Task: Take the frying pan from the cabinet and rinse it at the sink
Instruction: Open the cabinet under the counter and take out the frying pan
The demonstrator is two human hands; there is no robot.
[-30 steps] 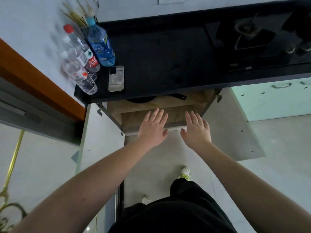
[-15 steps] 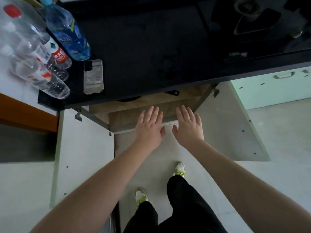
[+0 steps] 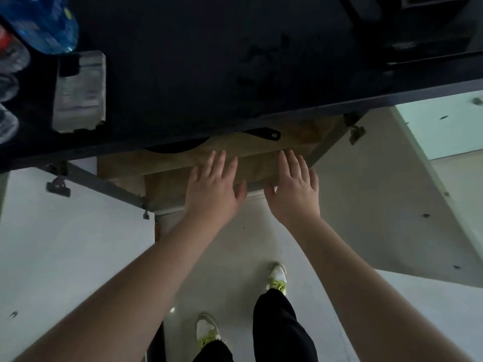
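Left hand and right hand: grip wide, fingers straight, holding nothing, before the open cabinet. Frying pan lies on the upper shelf, mostly hidden beneath the worktop.

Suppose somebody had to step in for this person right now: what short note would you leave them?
Left hand: open, holding nothing, stretched toward the open cabinet.
Right hand: open, holding nothing, alongside it.
Frying pan: on the cabinet shelf under the countertop, mostly hidden; its handle points right.
Done: both doors open.
Left: grip the pan, lift it out, rinse it at the sink, which is out of view.
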